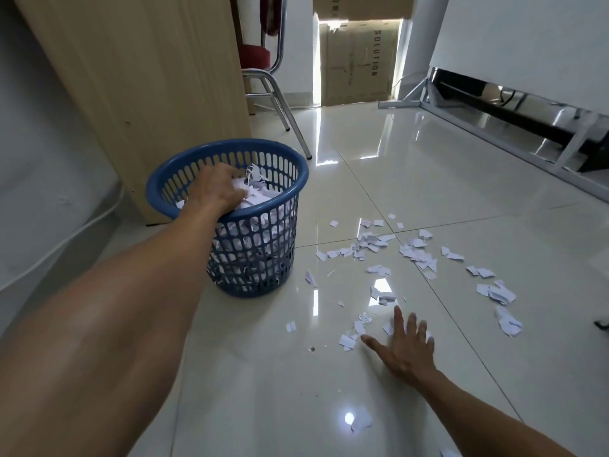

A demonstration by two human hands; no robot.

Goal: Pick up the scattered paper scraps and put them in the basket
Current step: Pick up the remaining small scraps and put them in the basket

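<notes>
Nearest the camera, the bare left forearm reached out so the left hand sat inside the round blue slotted plastic basket, fingers curled into the white paper heap; whether they gripped any could not be told. Scattered white paper scraps lay on the glossy pale tiled floor right of the basket. The right hand pressed flat, fingers spread, among the nearest scraps, holding nothing.

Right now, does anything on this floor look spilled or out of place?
Yes. Many white paper scraps lie scattered over the glossy tiles right of the blue basket, beyond the flat, open right hand. The left hand reaches into the basket, already piled high with paper.
</notes>
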